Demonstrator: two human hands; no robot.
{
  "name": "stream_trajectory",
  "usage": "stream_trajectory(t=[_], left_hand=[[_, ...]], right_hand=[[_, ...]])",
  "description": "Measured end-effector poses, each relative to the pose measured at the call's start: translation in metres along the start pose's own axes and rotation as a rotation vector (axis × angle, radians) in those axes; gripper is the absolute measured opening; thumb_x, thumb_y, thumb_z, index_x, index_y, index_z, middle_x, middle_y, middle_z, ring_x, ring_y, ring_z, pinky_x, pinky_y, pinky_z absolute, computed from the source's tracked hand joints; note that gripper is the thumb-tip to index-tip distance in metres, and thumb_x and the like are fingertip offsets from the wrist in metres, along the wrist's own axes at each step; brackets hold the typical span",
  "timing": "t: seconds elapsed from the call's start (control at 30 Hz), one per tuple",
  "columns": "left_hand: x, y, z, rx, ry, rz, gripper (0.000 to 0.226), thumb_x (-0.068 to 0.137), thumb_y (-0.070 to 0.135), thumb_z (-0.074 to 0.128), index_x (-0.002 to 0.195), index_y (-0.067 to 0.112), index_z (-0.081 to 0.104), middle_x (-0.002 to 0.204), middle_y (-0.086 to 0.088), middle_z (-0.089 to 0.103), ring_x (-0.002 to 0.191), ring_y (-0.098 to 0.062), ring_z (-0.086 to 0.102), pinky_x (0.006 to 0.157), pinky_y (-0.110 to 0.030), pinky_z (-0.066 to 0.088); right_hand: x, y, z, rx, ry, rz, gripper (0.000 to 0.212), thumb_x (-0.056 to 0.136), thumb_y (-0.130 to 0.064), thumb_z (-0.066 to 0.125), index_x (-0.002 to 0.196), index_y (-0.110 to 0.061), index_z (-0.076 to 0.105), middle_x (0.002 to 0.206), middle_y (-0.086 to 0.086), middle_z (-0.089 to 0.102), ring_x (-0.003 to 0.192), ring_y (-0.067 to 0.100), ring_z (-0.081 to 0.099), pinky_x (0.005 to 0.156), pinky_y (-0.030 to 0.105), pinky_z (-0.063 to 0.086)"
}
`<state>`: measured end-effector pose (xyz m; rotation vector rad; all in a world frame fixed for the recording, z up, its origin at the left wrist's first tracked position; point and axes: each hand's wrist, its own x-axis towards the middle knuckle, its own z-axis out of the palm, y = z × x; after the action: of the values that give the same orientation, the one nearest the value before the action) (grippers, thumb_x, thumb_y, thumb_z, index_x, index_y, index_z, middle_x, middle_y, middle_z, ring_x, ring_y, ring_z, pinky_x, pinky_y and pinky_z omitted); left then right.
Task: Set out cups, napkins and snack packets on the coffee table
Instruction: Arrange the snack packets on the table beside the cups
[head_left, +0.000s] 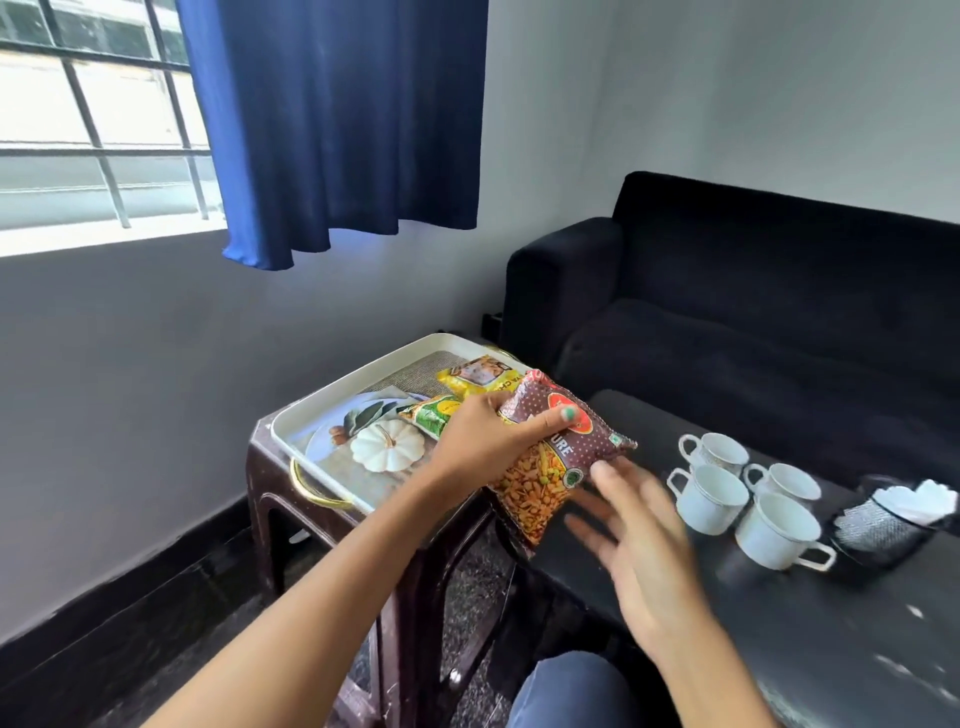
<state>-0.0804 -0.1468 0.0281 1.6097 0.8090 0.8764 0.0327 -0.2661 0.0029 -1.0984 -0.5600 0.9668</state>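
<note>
Both forearms come in from the bottom of the view, and the left hand (485, 439) has the brown snack packet (558, 454) pinched around its upper half, thumb across the front, fingers wrapped behind. So that grip is closed on the packet. It hangs in the air tilted, between the tray (332, 415) on the little side stool (291, 499) and the near edge of the dark coffee table (810, 639), not resting on either one.

Right hand (639, 540) is open with fingers spread, just under and beside the packet's lower end, blurry, holding nothing.

If it were me, I'd let that open hand catch the bottom so the bag doesn't swing, then lay it flat on the bare stretch of table nearest me. Four white cups (748, 499) sit bunched together further right with the napkin holder (893, 519) just beyond them, so I'd keep well short of those handles.

Two more packets, a yellow one (478, 376) and a green one (434, 415), are on the tray yet to be moved, so leave room for them alongside.
</note>
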Motion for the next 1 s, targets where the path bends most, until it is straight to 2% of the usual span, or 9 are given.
stream_trajectory(t=[0.1, 0.17, 0.33, 0.47, 0.63, 0.73, 0.8, 0.9, 1.0], left_hand=[[-0.002, -0.002, 0.008, 0.009, 0.005, 0.022, 0.031, 0.072, 0.052, 0.075, 0.09, 0.027, 0.072, 0.086, 0.008, 0.076, 0.08, -0.01, 0.073, 0.078, -0.033, 0.059], [-0.004, -0.002, 0.011, 0.026, -0.003, 0.036, 0.033, 0.078, 0.051, 0.07, 0.098, 0.025, 0.069, 0.091, 0.008, 0.076, 0.084, -0.009, 0.072, 0.081, -0.034, 0.058], [-0.006, 0.009, 0.003, -0.079, -0.027, -0.086, 0.041, 0.096, 0.048, 0.046, 0.089, 0.016, 0.071, 0.082, 0.002, 0.076, 0.075, -0.011, 0.072, 0.067, -0.023, 0.058], [-0.009, 0.014, -0.002, -0.203, -0.059, -0.193, 0.035, 0.096, 0.036, 0.053, 0.072, 0.02, 0.073, 0.068, 0.005, 0.074, 0.057, -0.003, 0.068, 0.045, -0.014, 0.049], [-0.007, 0.014, -0.001, -0.288, -0.017, -0.203, 0.028, 0.093, 0.024, 0.059, 0.068, 0.018, 0.071, 0.062, 0.008, 0.07, 0.052, 0.001, 0.063, 0.046, -0.016, 0.047], [-0.006, 0.014, -0.001, -0.339, 0.057, -0.156, 0.022, 0.092, 0.019, 0.061, 0.071, 0.014, 0.067, 0.057, 0.006, 0.069, 0.048, -0.001, 0.062, 0.043, -0.012, 0.045], [-0.006, 0.014, 0.0, -0.31, 0.074, -0.126, 0.022, 0.092, 0.021, 0.06, 0.073, 0.014, 0.067, 0.059, 0.006, 0.069, 0.051, -0.003, 0.063, 0.046, -0.014, 0.047], [-0.004, 0.012, -0.002, -0.205, -0.02, -0.15, 0.022, 0.094, 0.033, 0.057, 0.084, 0.016, 0.067, 0.077, 0.002, 0.07, 0.07, -0.01, 0.063, 0.062, -0.023, 0.049], [-0.006, 0.005, -0.009, -0.039, -0.315, -0.244, 0.027, 0.084, 0.052, 0.058, 0.098, 0.029, 0.064, 0.095, 0.007, 0.071, 0.083, -0.011, 0.07, 0.064, -0.026, 0.056]], right_hand=[[-0.009, 0.018, 0.011, -0.008, -0.121, 0.08, 0.046, 0.068, -0.031, 0.071, 0.111, -0.021, 0.059, 0.107, -0.001, 0.072, 0.094, 0.013, 0.068, 0.083, 0.042, 0.055], [-0.009, 0.024, 0.02, 0.012, -0.126, 0.085, 0.051, 0.066, -0.031, 0.072, 0.115, -0.022, 0.058, 0.106, -0.002, 0.072, 0.095, 0.011, 0.069, 0.081, 0.045, 0.057], [-0.009, 0.027, 0.023, -0.002, -0.065, 0.071, 0.052, 0.066, -0.029, 0.072, 0.116, -0.018, 0.059, 0.104, 0.004, 0.073, 0.092, 0.02, 0.07, 0.064, 0.034, 0.056], [-0.011, 0.027, 0.012, -0.05, -0.079, 0.086, 0.051, 0.066, -0.027, 0.074, 0.114, -0.016, 0.06, 0.104, 0.006, 0.073, 0.093, 0.023, 0.07, 0.061, 0.032, 0.057], [-0.013, 0.028, 0.004, -0.061, -0.136, 0.118, 0.046, 0.068, -0.028, 0.073, 0.111, -0.017, 0.062, 0.104, 0.007, 0.073, 0.092, 0.026, 0.071, 0.059, 0.029, 0.056], [-0.015, 0.026, 0.003, -0.053, -0.19, 0.126, 0.039, 0.072, -0.029, 0.069, 0.108, -0.014, 0.063, 0.099, 0.011, 0.074, 0.081, 0.029, 0.072, 0.056, 0.025, 0.055], [-0.015, 0.025, 0.003, -0.049, -0.199, 0.104, 0.034, 0.073, -0.029, 0.068, 0.103, -0.013, 0.065, 0.096, 0.012, 0.074, 0.075, 0.028, 0.072, 0.054, 0.022, 0.054], [-0.012, 0.023, 0.0, -0.053, -0.15, 0.064, 0.031, 0.073, -0.028, 0.068, 0.1, -0.013, 0.066, 0.092, 0.011, 0.075, 0.072, 0.028, 0.072, 0.053, 0.022, 0.054], [-0.008, 0.018, -0.009, -0.027, -0.05, 0.04, 0.031, 0.073, -0.027, 0.067, 0.099, -0.011, 0.066, 0.088, 0.009, 0.075, 0.07, 0.028, 0.072, 0.052, 0.022, 0.054]])
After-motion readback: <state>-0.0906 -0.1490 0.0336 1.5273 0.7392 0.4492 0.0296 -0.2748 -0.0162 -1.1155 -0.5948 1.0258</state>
